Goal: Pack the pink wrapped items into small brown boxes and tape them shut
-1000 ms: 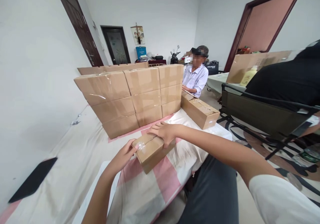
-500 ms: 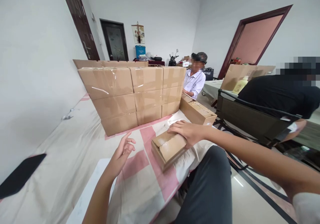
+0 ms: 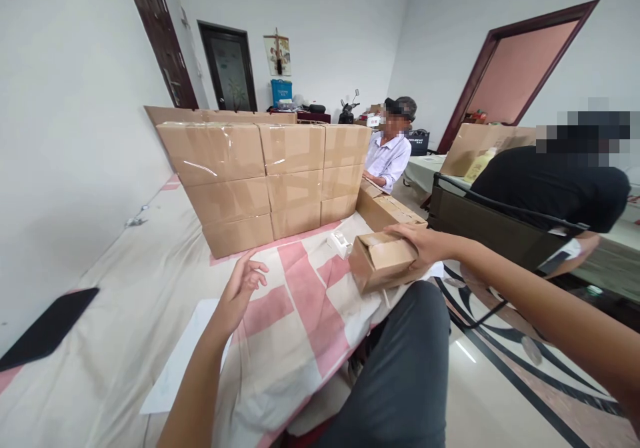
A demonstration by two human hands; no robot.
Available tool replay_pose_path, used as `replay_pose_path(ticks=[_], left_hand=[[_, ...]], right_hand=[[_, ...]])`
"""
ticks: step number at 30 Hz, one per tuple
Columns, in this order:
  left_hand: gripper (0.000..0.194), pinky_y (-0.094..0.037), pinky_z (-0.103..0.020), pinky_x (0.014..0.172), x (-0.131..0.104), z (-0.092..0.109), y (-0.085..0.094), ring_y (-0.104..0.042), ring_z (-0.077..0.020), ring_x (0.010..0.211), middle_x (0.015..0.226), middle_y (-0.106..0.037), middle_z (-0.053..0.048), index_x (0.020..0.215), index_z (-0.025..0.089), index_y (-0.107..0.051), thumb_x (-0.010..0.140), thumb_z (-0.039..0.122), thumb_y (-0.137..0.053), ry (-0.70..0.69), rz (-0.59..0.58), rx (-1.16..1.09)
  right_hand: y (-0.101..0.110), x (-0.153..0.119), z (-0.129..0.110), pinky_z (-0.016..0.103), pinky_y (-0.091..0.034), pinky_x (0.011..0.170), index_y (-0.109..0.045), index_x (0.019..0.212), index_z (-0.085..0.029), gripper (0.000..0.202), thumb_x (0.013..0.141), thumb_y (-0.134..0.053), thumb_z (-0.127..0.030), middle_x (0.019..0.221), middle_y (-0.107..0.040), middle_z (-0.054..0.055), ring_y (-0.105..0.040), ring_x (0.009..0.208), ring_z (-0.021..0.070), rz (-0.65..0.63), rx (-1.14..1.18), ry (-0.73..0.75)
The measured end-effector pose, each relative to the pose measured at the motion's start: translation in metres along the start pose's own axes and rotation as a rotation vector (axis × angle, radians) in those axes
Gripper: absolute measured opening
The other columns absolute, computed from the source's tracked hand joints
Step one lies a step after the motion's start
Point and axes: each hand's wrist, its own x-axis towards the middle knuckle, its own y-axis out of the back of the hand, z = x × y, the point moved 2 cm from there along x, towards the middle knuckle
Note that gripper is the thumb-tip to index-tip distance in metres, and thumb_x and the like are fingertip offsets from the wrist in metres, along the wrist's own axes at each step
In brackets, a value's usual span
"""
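My right hand (image 3: 424,243) grips a small brown cardboard box (image 3: 383,260) and holds it at the right edge of the cloth-covered table (image 3: 125,315), just above my knee. My left hand (image 3: 239,289) hovers over the pink-and-white cloth with its fingers loosely spread and nothing in it. A small white item (image 3: 341,243) lies on the cloth to the left of the held box. Behind it stands a wall of stacked, taped cardboard boxes (image 3: 265,181).
A long taped box (image 3: 387,211) lies right of the stack. A black phone (image 3: 47,328) and a white sheet (image 3: 177,361) lie on the table's left. One person in a white shirt (image 3: 389,158) sits beyond; another in black (image 3: 550,185) sits at right behind a dark chair (image 3: 500,225).
My right hand has carried the small box from the middle of the cloth to the table's right edge. My left hand let go of it and stayed over the cloth.
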Motion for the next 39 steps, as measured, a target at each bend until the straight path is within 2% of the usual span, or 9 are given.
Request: replay_pose_path(ticks=[5,11,15,21,26,29,32,35,39], left_hand=[[0.060,-0.044,-0.036,0.075,0.000,0.005,0.003,-0.061,-0.0185,0.079,0.105,-0.061,-0.006,0.142,0.023,-0.044,0.098,0.062,-0.052,0.005,0.048,-0.047],[0.056,-0.044,-0.035,0.074,0.002,0.005,0.007,-0.061,-0.0175,0.076,0.102,-0.062,-0.006,0.138,0.022,-0.047,0.098,0.060,-0.053,0.001,0.091,-0.083],[0.056,-0.044,-0.035,0.074,0.002,0.006,0.004,-0.060,-0.0174,0.076,0.101,-0.062,-0.006,0.138,0.021,-0.046,0.099,0.061,-0.051,-0.001,0.071,-0.100],[0.055,-0.044,-0.035,0.076,0.001,0.005,0.005,-0.060,-0.0171,0.078,0.103,-0.062,-0.005,0.141,0.023,-0.045,0.100,0.060,-0.051,-0.020,0.051,-0.095],[0.057,-0.044,-0.035,0.074,0.001,0.012,0.011,-0.060,-0.0175,0.078,0.101,-0.062,-0.005,0.138,0.022,-0.047,0.098,0.062,-0.053,-0.047,0.063,-0.122],[0.057,-0.045,-0.035,0.075,-0.001,0.020,0.016,-0.060,-0.0172,0.077,0.101,-0.062,-0.005,0.138,0.022,-0.047,0.097,0.062,-0.053,-0.054,0.095,-0.130],[0.052,-0.045,-0.034,0.074,-0.002,0.028,0.025,-0.060,-0.0169,0.076,0.099,-0.063,-0.005,0.130,0.021,-0.053,0.096,0.060,-0.055,-0.062,0.141,-0.145],[0.034,-0.045,-0.032,0.073,-0.002,0.035,0.039,-0.059,-0.0163,0.074,0.092,-0.065,-0.004,0.102,0.020,-0.060,0.093,0.052,-0.058,-0.059,0.220,-0.137],[0.024,-0.043,-0.031,0.073,-0.003,0.036,0.065,-0.057,-0.0156,0.074,0.081,-0.063,-0.002,0.081,0.020,-0.057,0.091,0.042,-0.059,-0.065,0.349,-0.126]], right_hand=[[-0.007,-0.015,0.047,0.050,-0.032,0.120,-0.039,0.156,-0.013,0.107,0.060,-0.079,-0.036,0.151,-0.050,0.020,-0.043,0.141,0.0396,0.018,-0.074,-0.094],[-0.024,-0.026,0.089,0.056,-0.035,0.116,-0.043,0.156,-0.019,0.106,0.057,-0.077,-0.035,0.149,-0.053,0.019,-0.043,0.140,0.0451,-0.042,-0.218,-0.248],[-0.036,-0.027,0.114,0.056,-0.037,0.114,-0.039,0.158,-0.023,0.109,0.056,-0.075,-0.035,0.150,-0.054,0.017,-0.045,0.139,0.0452,-0.049,-0.238,-0.277],[-0.041,-0.019,0.128,0.060,-0.037,0.113,-0.037,0.159,-0.030,0.113,0.052,-0.076,-0.029,0.152,-0.054,0.015,-0.045,0.140,0.0472,-0.073,-0.246,-0.295],[-0.044,-0.022,0.125,0.057,-0.040,0.111,-0.046,0.154,-0.035,0.103,0.054,-0.068,-0.026,0.154,-0.053,0.014,-0.046,0.142,0.0430,0.009,-0.275,-0.266],[-0.041,-0.021,0.113,0.067,-0.042,0.103,-0.049,0.150,-0.044,0.102,0.050,-0.066,-0.030,0.153,-0.055,0.011,-0.049,0.138,0.0476,0.020,-0.361,-0.331],[-0.026,0.002,0.080,0.076,-0.039,0.099,-0.049,0.149,-0.049,0.102,0.051,-0.068,-0.032,0.157,-0.050,0.009,-0.048,0.138,0.0524,0.056,-0.460,-0.363],[-0.004,0.054,0.016,0.072,-0.037,0.107,-0.045,0.150,-0.052,0.096,0.059,-0.068,-0.031,0.159,-0.048,0.005,-0.042,0.144,0.0477,0.141,-0.480,-0.132],[0.005,0.143,-0.095,0.068,-0.032,0.116,-0.044,0.153,-0.041,0.087,0.070,-0.069,-0.031,0.158,-0.049,0.008,-0.043,0.143,0.0456,0.163,-0.480,0.212]])
